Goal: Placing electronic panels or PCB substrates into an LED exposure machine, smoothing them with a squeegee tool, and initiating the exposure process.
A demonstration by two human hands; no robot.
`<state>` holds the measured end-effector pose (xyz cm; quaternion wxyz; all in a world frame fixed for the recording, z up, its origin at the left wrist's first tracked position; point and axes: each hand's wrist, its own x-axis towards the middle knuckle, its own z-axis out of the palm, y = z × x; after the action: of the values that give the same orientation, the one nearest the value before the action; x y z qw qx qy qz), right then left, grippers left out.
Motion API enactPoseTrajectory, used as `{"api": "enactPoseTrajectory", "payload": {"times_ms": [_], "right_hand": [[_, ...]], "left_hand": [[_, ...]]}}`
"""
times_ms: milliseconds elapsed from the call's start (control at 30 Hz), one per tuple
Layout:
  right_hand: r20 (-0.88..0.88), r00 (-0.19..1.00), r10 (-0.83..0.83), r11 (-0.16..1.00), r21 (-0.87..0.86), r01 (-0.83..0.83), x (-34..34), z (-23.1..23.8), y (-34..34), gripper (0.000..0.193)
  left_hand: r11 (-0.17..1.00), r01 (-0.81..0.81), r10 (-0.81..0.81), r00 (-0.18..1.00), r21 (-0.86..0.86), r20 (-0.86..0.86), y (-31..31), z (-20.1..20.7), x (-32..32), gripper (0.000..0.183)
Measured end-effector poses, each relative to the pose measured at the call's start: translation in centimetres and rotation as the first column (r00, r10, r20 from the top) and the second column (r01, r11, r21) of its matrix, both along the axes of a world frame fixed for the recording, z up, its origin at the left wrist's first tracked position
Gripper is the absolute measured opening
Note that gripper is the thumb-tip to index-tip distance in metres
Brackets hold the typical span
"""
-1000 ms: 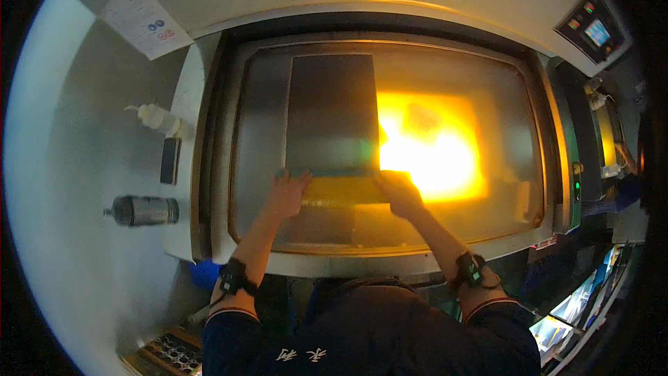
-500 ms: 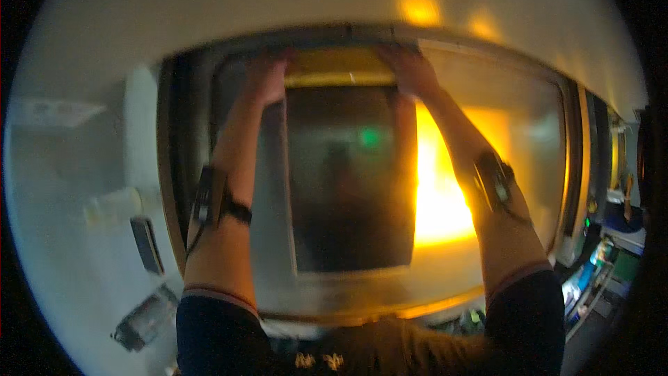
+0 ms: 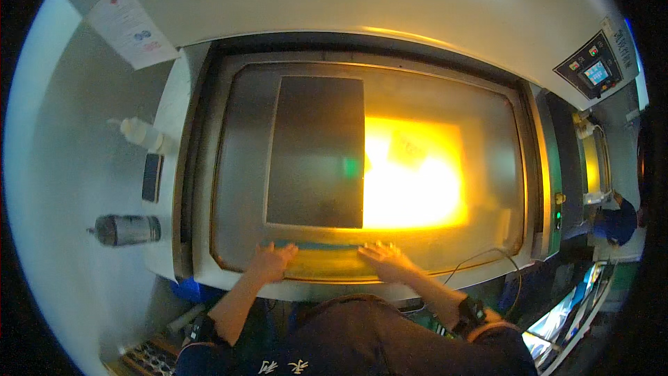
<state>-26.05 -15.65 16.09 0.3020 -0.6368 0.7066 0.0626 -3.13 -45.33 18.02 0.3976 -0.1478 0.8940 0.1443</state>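
Observation:
A long yellow strip with a bluish far edge (image 3: pixel 323 257) lies along the front of a wide glass-topped light table (image 3: pixel 240 167). At its left end rests my left hand (image 3: pixel 273 263), fingers stretched out over it. My right hand (image 3: pixel 387 262) is spread at the other end, fingers pointing forward and left. Whether the strip is stiff or a soft film I cannot tell. Beyond my hands a dark rectangular sheet (image 3: pixel 316 153) lies flat on the glass. Beside it, bright yellow light (image 3: pixel 417 174) glows up through the glass, with a faint small patch in it.
A pale lid or wall (image 3: pixel 334 3) rises behind the table. On the left ledge are a white bottle (image 3: pixel 142 134), a phone-like dark slab (image 3: pixel 152 177) and a clear grey-tinted bottle (image 3: pixel 126 230). A control panel (image 3: pixel 595 69) is at right. Another person (image 3: pixel 618 221) works farther right.
Both hands have come from the far edge of the table to its near edge, and a yellow strip now lies between them there. The dark sheet is uncovered at its far end.

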Motion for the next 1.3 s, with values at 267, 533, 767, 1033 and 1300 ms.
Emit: {"api": "enactPoseTrajectory", "payload": {"times_ms": [267, 533, 767, 1033, 1300], "right_hand": [[-0.042, 0.986, -0.161, 0.962, -0.232, 0.147, 2.9, 1.9, 2.4, 0.068], [-0.202, 0.965, -0.169, 0.904, -0.421, 0.070, -1.4, 1.5, -2.0, 0.054], [-0.064, 0.932, -0.355, 0.918, -0.209, 0.336, -24.0, -0.9, -22.8, 0.062], [-0.305, 0.860, -0.409, 0.855, -0.458, 0.245, -40.8, -5.0, -30.9, 0.077], [-0.360, 0.838, -0.410, 0.865, -0.444, 0.233, -36.1, -6.5, -25.7, 0.076]], "left_hand": [[0.999, -0.025, 0.024, 0.999, -0.036, -0.029, 5.2, 1.4, 3.2, 0.078], [0.984, 0.074, -0.115, 0.960, -0.165, -0.256, 0.1, 0.2, -1.6, 0.082], [0.976, -0.214, 0.190, 0.923, -0.038, -0.335, -20.1, -2.3, -25.2, 0.076], [0.951, -0.181, -0.008, 0.798, -0.252, -0.603, -28.7, -8.2, -43.7, 0.073], [0.951, -0.129, -0.090, 0.756, -0.283, -0.648, -23.1, -6.4, -38.6, 0.076]]}}
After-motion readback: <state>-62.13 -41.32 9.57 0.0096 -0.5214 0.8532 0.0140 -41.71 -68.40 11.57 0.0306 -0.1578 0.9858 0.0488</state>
